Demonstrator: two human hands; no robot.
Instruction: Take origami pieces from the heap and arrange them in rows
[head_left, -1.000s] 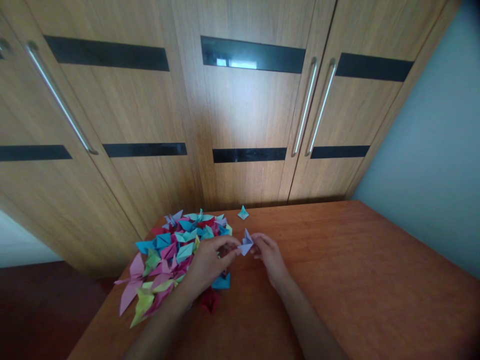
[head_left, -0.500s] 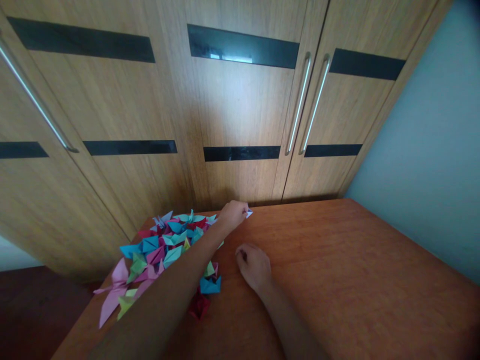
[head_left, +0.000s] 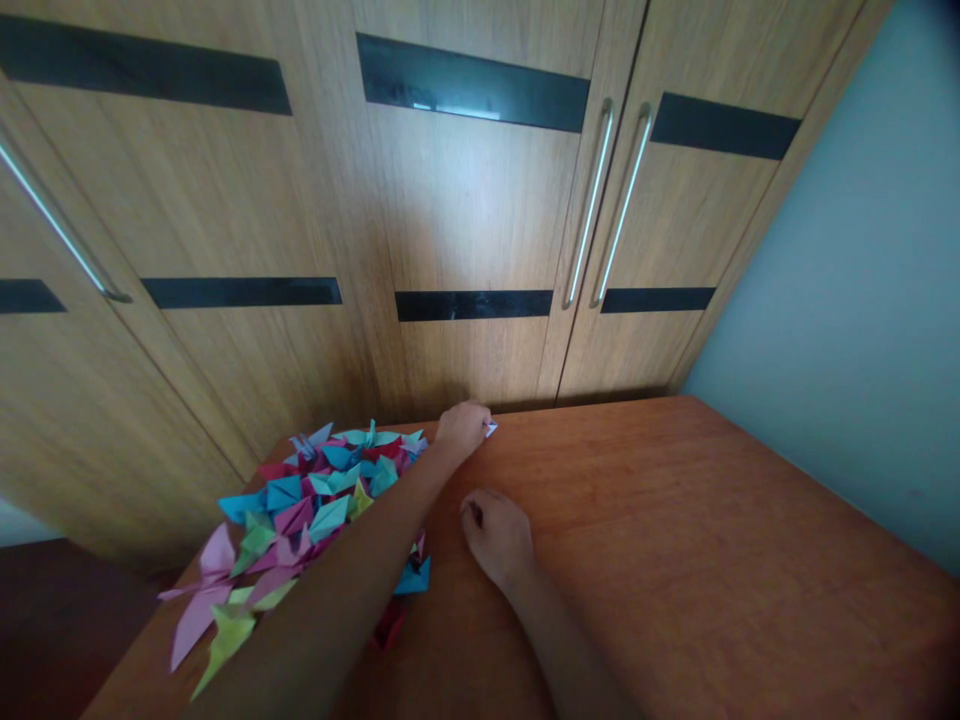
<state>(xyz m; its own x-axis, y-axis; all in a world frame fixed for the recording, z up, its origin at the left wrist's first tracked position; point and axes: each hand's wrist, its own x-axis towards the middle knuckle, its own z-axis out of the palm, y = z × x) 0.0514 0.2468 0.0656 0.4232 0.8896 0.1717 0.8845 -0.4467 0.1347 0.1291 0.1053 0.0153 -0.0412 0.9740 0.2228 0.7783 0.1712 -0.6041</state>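
Note:
My left hand (head_left: 463, 428) is stretched out to the far edge of the wooden table, its fingers closed on a small folded piece of pale lilac paper (head_left: 491, 430). Most of that origami piece is hidden behind the fingers. Nearer to me, my right hand (head_left: 499, 537) rests on the tabletop with curled fingers and nothing visible in it. Left of both hands lies a pile of origami figures (head_left: 330, 518) in blue, pink, red, green and yellow. My left forearm passes over the pile and covers part of it.
The brown table (head_left: 637, 540) runs up close to a wooden wardrobe (head_left: 465, 220) with dark strips and long metal handles. A pale blue wall (head_left: 840, 300) borders the right side. A large pink origami figure (head_left: 206, 580) lies near the table's left edge.
The whole view has shifted slightly, so the pile and both hands appear a little further left. My left hand has turned a little, and less of the lilac paper shows.

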